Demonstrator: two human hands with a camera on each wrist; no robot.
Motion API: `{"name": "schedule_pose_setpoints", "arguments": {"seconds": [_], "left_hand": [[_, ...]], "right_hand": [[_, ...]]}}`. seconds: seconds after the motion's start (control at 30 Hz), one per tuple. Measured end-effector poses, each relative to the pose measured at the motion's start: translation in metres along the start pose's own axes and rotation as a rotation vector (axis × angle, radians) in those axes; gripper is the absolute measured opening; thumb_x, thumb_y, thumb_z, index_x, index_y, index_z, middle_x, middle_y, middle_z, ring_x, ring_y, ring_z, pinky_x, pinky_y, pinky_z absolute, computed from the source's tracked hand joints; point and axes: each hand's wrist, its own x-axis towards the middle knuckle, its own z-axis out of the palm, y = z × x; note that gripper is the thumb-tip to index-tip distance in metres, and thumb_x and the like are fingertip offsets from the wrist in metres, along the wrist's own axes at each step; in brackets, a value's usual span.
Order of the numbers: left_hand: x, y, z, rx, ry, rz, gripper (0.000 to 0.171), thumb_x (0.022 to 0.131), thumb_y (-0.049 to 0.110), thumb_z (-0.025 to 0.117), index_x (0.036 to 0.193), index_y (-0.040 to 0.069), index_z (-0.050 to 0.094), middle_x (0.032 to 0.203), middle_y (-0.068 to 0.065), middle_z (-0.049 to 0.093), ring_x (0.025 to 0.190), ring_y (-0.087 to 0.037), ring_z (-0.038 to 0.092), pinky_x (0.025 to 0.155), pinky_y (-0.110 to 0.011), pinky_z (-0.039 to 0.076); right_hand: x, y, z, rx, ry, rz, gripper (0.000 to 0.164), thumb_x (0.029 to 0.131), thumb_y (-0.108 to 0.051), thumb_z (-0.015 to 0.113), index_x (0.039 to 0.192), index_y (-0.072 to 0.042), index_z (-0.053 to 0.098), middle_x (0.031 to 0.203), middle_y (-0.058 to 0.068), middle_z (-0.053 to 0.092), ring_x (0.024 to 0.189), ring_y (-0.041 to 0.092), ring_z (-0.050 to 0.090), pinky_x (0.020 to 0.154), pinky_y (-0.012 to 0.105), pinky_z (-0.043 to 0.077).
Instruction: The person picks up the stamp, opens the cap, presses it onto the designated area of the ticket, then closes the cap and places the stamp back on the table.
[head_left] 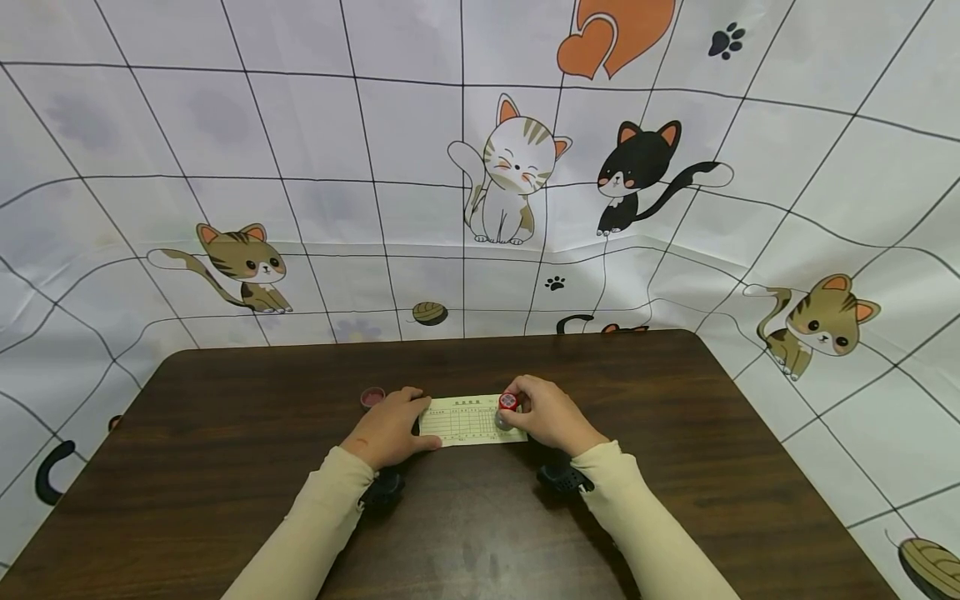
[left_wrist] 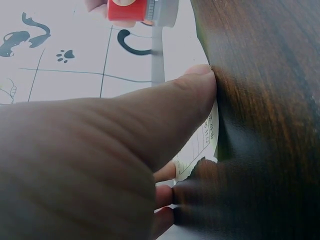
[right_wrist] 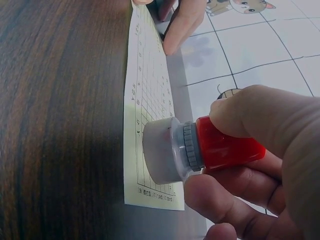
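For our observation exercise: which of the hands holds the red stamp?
The right hand: it grips the red stamp over the paper; the left hand touches the paper's left end.

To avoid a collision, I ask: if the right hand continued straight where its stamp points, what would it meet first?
The yellowish paper form: the right hand holds the red stamp with its clear end facing the form. It may already touch; any gap is hard to judge.
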Motion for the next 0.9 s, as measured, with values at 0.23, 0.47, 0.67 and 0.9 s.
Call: {"name": "schedule_pose_setpoints", "arguments": {"seconds": [0.23, 0.47, 0.67, 0.9], "left_hand": [[-0.0004, 0.0001, 0.0004, -0.009, -0.004, -0.011, 0.077, 0.09, 0.045, 0.08, 0.148, 0.0, 0.055, 0.152, -0.022, 0.049, 0.14, -0.041, 0.048, 0.112, -0.055, 0.042], [-0.0006, 0.0012, -0.0006, -0.009, -0.006, -0.012, 0.077, 0.09, 0.044, 0.081, 0.148, 0.0, 0.055, 0.152, -0.022, 0.049, 0.14, -0.041, 0.048, 0.112, -0.055, 0.042], [-0.0006, 0.0016, -0.0007, -0.011, -0.007, -0.022, 0.077, 0.09, 0.044, 0.081, 0.148, 0.001, 0.055, 0.153, -0.022, 0.049, 0.14, -0.041, 0.048, 0.112, -0.056, 0.043], [-0.0003, 0.0009, -0.0004, -0.007, -0.007, -0.023, 0.077, 0.09, 0.045, 0.08, 0.148, 0.001, 0.056, 0.152, -0.022, 0.049, 0.14, -0.041, 0.048, 0.112, -0.055, 0.043]], "right_hand": [[0.0001, 0.0013, 0.0005, 0.004, -0.003, 0.0, 0.013, 0.093, -0.022, 0.08, 0.099, -0.017, 0.071, 0.086, -0.007, 0.061, 0.07, 0.011, 0.054, 0.062, 0.029, 0.046], [-0.0006, 0.0008, -0.0001, 0.007, -0.004, -0.002, 0.012, 0.093, -0.022, 0.08, 0.099, -0.017, 0.07, 0.086, -0.007, 0.061, 0.07, 0.012, 0.053, 0.061, 0.029, 0.046], [-0.0004, 0.0012, 0.0003, 0.003, -0.003, -0.001, 0.013, 0.093, -0.022, 0.08, 0.099, -0.017, 0.07, 0.086, -0.007, 0.061, 0.07, 0.011, 0.054, 0.062, 0.029, 0.047], [0.0002, 0.0016, 0.0009, 0.007, -0.001, 0.0, 0.013, 0.092, -0.022, 0.08, 0.099, -0.017, 0.07, 0.087, -0.007, 0.061, 0.071, 0.012, 0.054, 0.063, 0.03, 0.047]]}}
